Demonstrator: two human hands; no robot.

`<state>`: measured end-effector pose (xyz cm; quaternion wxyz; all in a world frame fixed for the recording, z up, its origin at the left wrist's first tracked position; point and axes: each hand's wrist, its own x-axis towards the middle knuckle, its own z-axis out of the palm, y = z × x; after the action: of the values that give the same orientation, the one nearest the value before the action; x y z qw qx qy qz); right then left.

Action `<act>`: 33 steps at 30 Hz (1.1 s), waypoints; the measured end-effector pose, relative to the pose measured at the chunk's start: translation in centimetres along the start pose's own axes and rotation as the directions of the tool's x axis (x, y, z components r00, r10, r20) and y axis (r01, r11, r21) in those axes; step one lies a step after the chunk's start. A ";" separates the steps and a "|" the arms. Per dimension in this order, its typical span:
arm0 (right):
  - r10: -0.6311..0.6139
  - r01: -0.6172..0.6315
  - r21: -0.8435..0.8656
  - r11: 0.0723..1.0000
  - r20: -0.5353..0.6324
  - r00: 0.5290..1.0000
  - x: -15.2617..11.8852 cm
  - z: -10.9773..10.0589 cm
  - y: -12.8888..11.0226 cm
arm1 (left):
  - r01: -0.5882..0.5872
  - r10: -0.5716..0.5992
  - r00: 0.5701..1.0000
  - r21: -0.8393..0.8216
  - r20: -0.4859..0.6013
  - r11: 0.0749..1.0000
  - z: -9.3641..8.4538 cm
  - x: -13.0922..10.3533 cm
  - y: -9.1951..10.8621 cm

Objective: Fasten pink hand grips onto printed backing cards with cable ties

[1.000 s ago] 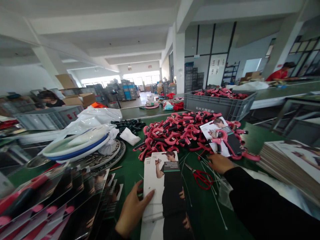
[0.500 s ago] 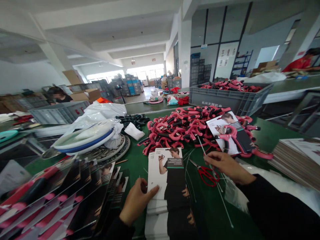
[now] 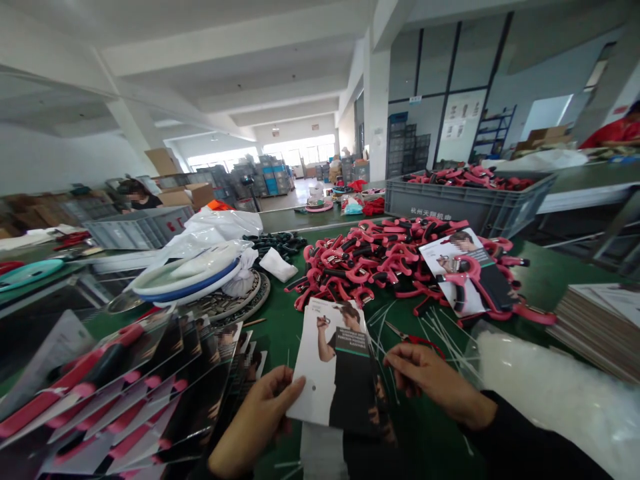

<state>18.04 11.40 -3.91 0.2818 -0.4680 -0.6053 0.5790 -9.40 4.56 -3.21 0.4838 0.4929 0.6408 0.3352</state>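
My left hand [image 3: 265, 407] pinches the left edge of a printed card [image 3: 325, 367], which is lifted and slightly turned over a stack of the same cards [image 3: 323, 450]. To the right of the card is my right hand [image 3: 430, 373], its fingers curled together; whether a thin tie is between them is too small to tell. Red-handled scissors [image 3: 415, 339] lie partly behind that hand, among loose white ties [image 3: 450, 343]. Beyond the stack lies a heap of pink and black hand grips [image 3: 370, 257]. One grip lies on a card [image 3: 493, 283] at the heap's right.
Carded grips [image 3: 125, 400] overlap at the left front. Behind them are round hoops [image 3: 187, 283]. A grey crate [image 3: 465, 203] of grips stands at the back right. Another card stack [image 3: 595, 327] and a clear bag [image 3: 555, 393] lie right. Two people are farther off.
The top card has been lifted and turned in my left hand. My right hand has moved left and lower, and the long white tie seen in it earlier no longer shows there.
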 end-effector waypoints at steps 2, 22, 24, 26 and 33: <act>0.009 -0.010 0.058 0.998 0.020 1.000 -0.8 0.4 -0.3 | 0.099 -0.052 0.976 -0.219 0.211 0.971 1.1 -1.6 -0.1; 0.132 -0.138 0.419 0.897 0.044 0.990 -3.0 3.0 0.2 | 0.134 -0.033 0.974 -0.455 0.224 0.880 7.7 -3.1 1.0; 0.102 -0.103 0.392 0.914 0.023 0.995 -3.2 3.0 -0.1 | 0.120 -0.043 0.985 -0.487 0.167 0.865 7.7 -3.2 0.7; 0.062 -0.062 0.356 0.933 0.010 0.998 -3.4 3.1 -0.4 | 0.054 -0.022 0.997 -0.487 0.071 0.872 7.7 -3.2 0.6; -0.059 0.058 0.196 0.979 0.003 0.998 -4.2 3.3 -1.1 | 0.083 -0.062 0.997 -0.678 0.055 0.730 8.2 -2.6 0.8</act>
<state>16.54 6.30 -2.56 0.3406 -0.4173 -0.5602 0.6293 -1.26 1.88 -4.26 0.6520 0.2616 0.4859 0.5200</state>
